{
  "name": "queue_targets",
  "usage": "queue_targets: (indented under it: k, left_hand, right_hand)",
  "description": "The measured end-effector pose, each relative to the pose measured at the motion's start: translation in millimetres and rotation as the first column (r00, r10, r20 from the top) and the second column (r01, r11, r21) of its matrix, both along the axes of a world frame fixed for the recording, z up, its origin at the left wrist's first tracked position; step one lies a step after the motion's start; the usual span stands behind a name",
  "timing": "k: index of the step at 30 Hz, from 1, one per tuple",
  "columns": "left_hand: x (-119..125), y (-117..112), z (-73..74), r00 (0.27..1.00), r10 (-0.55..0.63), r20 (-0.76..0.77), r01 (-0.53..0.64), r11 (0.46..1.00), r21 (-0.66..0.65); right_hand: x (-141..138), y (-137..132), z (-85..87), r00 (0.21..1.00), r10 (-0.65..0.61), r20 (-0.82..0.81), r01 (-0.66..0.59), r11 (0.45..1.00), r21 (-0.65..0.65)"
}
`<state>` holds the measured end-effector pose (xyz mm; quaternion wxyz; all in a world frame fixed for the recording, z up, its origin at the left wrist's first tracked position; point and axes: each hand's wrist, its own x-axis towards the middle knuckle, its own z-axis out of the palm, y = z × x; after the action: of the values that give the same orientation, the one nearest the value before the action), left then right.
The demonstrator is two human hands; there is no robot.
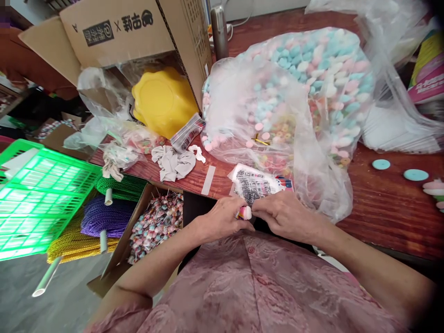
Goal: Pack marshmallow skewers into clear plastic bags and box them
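Note:
Close in front of my body, my left hand [224, 218] is closed around a small candy piece [246, 212] with a whitish-pink end and a bit of red, yellow and purple. Right beside it, my right hand [286, 216] has thumb and fingers pressed together; what they pinch, if anything, is too small to make out. Just beyond both hands, printed clear plastic wrappers [256, 184] lie at the table edge. Behind them sits a big clear bag [239, 88] of pink, white and blue marshmallow candies, with ring-shaped gummies among its folds.
A cardboard box [125, 27] stands at the back left, a yellow scalloped tub [163, 99] before it. Grey cloth [173, 163] lies nearby. Below left are a green basket [52, 185], coloured twisted strands [109, 217] and a carton of wrapped candies [157, 222]. Blue discs [416, 175] lie right.

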<state>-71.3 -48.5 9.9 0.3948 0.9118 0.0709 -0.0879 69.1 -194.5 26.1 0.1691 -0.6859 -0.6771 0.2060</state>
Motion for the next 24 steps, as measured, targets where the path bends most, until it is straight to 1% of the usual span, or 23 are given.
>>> queue_targets:
  k: [1,3,5,7,9,11,14,15,16,17,18,20,22,24]
  left_hand:
    - [0,-1,-0.5,1.0,0.009,-0.006,-0.009,0.999,-0.032]
    - [2,0,1.5,0.999,0.014,-0.039,-0.018,0.994,-0.111]
    - [4,3,8.1,0.998,-0.016,-0.067,0.001,0.975,-0.221]
    - [6,11,17.6,0.995,-0.076,-0.071,0.046,0.932,-0.36]
    - [9,23,25.7,0.985,-0.149,-0.088,0.089,0.872,-0.482]
    - [11,33,28.5,0.958,-0.236,-0.165,0.1,0.81,-0.578]
    - [12,38,21.0,0.874,-0.39,-0.291,0.083,0.709,-0.7]
    - [12,36,16.8,0.848,-0.427,-0.316,0.07,0.679,-0.731]
    - [12,33,12.7,0.836,-0.439,-0.33,0.05,0.66,-0.75]
    - [11,28,9.0,0.84,-0.423,-0.34,0.023,0.653,-0.757]
    - [11,24,6.2,0.856,-0.383,-0.348,-0.01,0.661,-0.75]
    - [11,14,2.6,0.896,-0.262,-0.359,-0.08,0.701,-0.709]
    - [12,8,0.6,0.916,-0.187,-0.354,-0.104,0.742,-0.663]
    - [13,4,-1.6,0.929,-0.179,-0.324,-0.072,0.771,-0.633]
  right_hand:
    - [-1,-1,-0.5,0.999,0.036,-0.017,-0.034,0.995,0.098]
    - [-1,-2,0.5,0.995,0.096,0.012,-0.096,0.957,0.273]
    - [2,-3,3.4,0.989,0.122,0.084,-0.145,0.915,0.375]
    - [7,-5,7.1,0.983,0.116,0.145,-0.168,0.885,0.435]
    - [12,-7,10.7,0.978,0.092,0.186,-0.171,0.865,0.472]
    - [15,-10,13.8,0.972,0.064,0.226,-0.174,0.845,0.506]
    - [18,-13,16.9,0.958,0.035,0.286,-0.191,0.82,0.54]
    - [18,-13,17.2,0.953,0.027,0.302,-0.195,0.817,0.543]
    - [18,-13,17.1,0.949,0.02,0.315,-0.197,0.816,0.543]
    - [17,-14,16.6,0.946,0.014,0.323,-0.196,0.82,0.538]
    - [16,-14,15.8,0.946,0.014,0.324,-0.193,0.829,0.525]
    - [13,-13,13.5,0.953,0.032,0.302,-0.172,0.875,0.452]
    - [8,-12,11.2,0.966,0.064,0.252,-0.146,0.936,0.32]
    - [3,-10,9.4,0.975,0.094,0.202,-0.133,0.973,0.189]
